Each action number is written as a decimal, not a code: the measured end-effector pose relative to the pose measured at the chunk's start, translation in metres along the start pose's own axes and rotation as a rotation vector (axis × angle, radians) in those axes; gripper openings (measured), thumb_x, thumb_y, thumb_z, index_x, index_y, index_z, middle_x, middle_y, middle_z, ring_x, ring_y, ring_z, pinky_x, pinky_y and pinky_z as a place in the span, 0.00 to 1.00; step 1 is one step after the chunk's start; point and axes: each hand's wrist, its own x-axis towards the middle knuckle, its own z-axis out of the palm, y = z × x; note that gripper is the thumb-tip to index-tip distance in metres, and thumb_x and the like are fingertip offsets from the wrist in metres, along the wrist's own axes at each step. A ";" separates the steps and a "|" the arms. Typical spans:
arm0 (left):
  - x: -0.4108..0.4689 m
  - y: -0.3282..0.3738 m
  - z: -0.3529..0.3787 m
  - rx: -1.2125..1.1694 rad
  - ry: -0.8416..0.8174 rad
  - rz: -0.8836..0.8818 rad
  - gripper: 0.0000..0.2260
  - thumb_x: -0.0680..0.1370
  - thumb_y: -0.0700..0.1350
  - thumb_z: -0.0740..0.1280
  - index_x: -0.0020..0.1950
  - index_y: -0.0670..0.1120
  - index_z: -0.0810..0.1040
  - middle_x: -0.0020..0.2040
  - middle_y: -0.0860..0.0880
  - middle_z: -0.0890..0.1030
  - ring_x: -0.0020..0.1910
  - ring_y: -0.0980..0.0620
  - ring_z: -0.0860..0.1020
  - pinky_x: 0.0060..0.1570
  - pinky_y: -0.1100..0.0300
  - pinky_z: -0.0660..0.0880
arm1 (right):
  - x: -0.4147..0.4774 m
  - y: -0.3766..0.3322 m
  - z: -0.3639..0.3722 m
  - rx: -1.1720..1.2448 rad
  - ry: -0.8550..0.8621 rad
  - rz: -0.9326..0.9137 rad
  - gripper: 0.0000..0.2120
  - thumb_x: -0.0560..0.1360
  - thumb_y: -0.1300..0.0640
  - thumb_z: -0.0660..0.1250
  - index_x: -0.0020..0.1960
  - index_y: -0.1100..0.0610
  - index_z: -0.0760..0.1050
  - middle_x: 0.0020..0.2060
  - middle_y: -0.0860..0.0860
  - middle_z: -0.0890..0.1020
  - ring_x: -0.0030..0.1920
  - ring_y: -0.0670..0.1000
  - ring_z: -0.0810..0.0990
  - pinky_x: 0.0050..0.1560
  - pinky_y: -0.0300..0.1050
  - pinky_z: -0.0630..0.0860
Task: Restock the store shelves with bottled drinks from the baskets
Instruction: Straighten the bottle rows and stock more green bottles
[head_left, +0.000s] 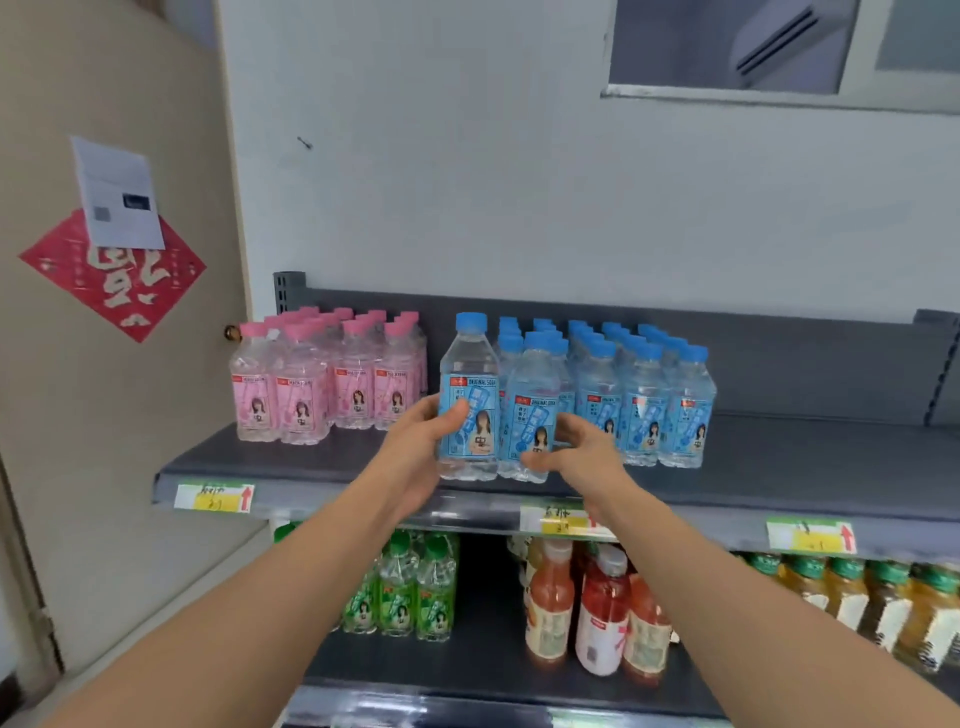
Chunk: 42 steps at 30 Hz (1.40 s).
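Bottle of clear plastic with blue cap and blue label (470, 400) is upright at the front of the grey metal top shelf (311, 462), gripped round its label by the left hand (415, 441). Beside it, the right hand (582, 447) is half-curled against a neighbouring blue-labelled bottle (535, 410), thumb across its lower front; whether it truly grips, I cannot tell

i read "original soda" on the blue-label bottle (467, 410) at the shelf front — the pink labels (298, 410), the shelf tags (214, 497) and the red door sign (113, 273) are too blurred.
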 end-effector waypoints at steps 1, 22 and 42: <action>0.007 0.002 -0.002 0.000 -0.011 -0.002 0.10 0.79 0.41 0.65 0.59 0.42 0.75 0.53 0.47 0.83 0.50 0.49 0.81 0.37 0.62 0.79 | 0.006 0.002 0.003 -0.023 -0.007 0.004 0.32 0.66 0.67 0.77 0.67 0.58 0.72 0.58 0.49 0.78 0.63 0.52 0.75 0.59 0.48 0.71; 0.036 -0.001 0.003 -0.034 -0.061 0.046 0.13 0.77 0.37 0.66 0.60 0.42 0.74 0.55 0.45 0.80 0.50 0.48 0.80 0.46 0.54 0.78 | 0.015 -0.012 0.009 -0.120 0.223 -0.238 0.07 0.75 0.51 0.68 0.50 0.53 0.74 0.41 0.49 0.77 0.43 0.49 0.76 0.44 0.43 0.74; 0.059 -0.029 0.022 0.765 0.118 0.041 0.42 0.70 0.41 0.76 0.77 0.49 0.56 0.75 0.49 0.63 0.71 0.50 0.65 0.69 0.50 0.66 | 0.015 -0.015 -0.042 -0.089 0.180 -0.086 0.25 0.69 0.49 0.75 0.62 0.53 0.71 0.52 0.46 0.76 0.55 0.48 0.74 0.50 0.41 0.71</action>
